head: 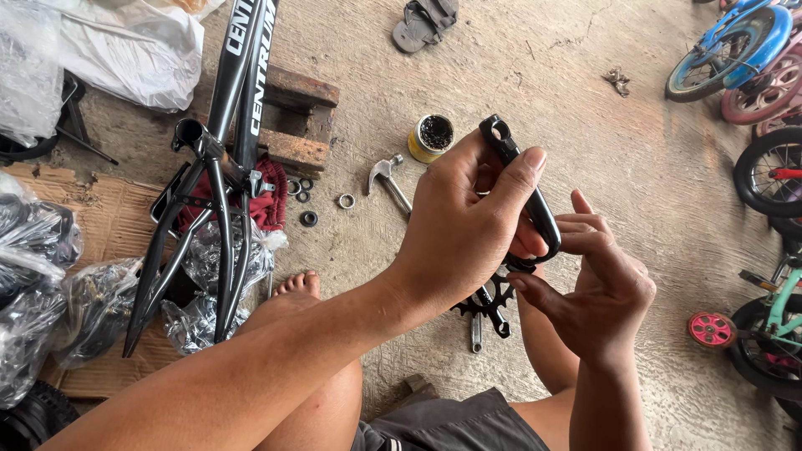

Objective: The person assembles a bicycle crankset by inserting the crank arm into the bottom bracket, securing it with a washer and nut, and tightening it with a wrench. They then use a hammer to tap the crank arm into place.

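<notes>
crank arm [525, 184] pinched in left hand [464, 230], long axis upright, tilting right; right hand [606, 280] just beside, fingers half curled, seemingly at lower end, above sprocket [489, 299] on floor.

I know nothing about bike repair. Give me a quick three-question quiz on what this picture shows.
1. True or false: the left hand grips a black crank arm.
2. What lies nearest the open tin on the floor: A) hammer, B) sandal, C) pink wheel?
3. What colour is the bicycle frame?

Key: 1 true; 2 A; 3 black. The right hand touches the crank's lower end.
</notes>
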### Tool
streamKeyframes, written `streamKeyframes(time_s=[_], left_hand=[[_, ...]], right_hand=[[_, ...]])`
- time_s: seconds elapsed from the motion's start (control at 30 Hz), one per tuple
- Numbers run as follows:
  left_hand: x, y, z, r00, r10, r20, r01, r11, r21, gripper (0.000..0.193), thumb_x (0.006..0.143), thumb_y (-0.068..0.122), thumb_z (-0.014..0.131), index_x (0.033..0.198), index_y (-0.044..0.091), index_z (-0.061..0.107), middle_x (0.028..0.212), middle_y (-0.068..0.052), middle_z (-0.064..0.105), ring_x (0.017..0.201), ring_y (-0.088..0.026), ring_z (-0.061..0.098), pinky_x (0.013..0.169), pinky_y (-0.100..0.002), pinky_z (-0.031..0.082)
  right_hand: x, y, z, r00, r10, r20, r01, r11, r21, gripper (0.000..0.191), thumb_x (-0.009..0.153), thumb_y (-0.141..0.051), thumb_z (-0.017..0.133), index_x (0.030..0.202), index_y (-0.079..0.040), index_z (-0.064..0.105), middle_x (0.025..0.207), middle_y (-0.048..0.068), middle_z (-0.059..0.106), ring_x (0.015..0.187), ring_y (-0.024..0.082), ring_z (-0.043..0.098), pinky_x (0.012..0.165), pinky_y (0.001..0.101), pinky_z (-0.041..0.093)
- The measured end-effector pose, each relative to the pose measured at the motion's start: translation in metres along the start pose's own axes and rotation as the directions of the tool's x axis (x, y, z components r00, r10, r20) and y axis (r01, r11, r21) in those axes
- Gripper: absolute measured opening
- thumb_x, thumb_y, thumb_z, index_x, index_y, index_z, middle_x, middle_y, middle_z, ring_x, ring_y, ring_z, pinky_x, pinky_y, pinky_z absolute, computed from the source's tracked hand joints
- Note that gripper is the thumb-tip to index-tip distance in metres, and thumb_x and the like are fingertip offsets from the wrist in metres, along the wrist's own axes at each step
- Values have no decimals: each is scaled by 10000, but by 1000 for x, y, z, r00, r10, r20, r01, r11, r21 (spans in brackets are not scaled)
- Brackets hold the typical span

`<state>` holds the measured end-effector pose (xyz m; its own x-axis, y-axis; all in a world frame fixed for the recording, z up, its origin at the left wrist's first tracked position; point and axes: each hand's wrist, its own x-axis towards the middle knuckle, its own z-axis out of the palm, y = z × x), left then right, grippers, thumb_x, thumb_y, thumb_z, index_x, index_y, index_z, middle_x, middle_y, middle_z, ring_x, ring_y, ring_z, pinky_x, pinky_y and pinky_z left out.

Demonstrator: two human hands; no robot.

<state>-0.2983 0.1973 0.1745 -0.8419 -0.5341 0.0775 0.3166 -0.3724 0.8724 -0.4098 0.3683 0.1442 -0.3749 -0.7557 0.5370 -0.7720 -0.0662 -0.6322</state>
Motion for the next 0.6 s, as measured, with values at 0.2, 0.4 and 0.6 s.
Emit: streamKeyframes(time_s=[0.2, 0.4, 0.6], left_hand=[[2, -1, 1, 1000, -11, -6, 11, 999, -44, 237, 1064, 241, 543, 1006, 11, 545, 717, -69, 681, 573, -101, 702, 503, -233, 598], [1, -1, 2, 1000, 8, -14, -8, 1000, -4, 236, 1061, 243, 544, 1005, 14, 551, 710, -67, 674, 564, -98, 696, 491, -230, 589], [1, 1, 2, 1000, 30, -1, -30, 1000, -4, 249, 1068, 252, 527, 1004, 13, 551, 712, -64, 680, 559, -96, 704, 492, -227, 604]], right_hand=[[2, 2, 2, 1000, 1, 11, -1, 1000, 4, 372, 825, -166, 906, 1073, 0, 683, 1071, 77, 734, 1126, 202, 692, 1302, 554, 357], [4, 0, 0, 999, 0, 54, 7, 991, -130, 358, 800, -142, 914, 1057, -10, 704, 1047, 74, 749, 1119, 212, 716, 1304, 568, 362], [6, 1, 6, 997, -29, 65, 39, 987, -156, 395, 784, -154, 919, 1069, -8, 687, 1059, 57, 730, 1146, 221, 706, 1300, 567, 386]])
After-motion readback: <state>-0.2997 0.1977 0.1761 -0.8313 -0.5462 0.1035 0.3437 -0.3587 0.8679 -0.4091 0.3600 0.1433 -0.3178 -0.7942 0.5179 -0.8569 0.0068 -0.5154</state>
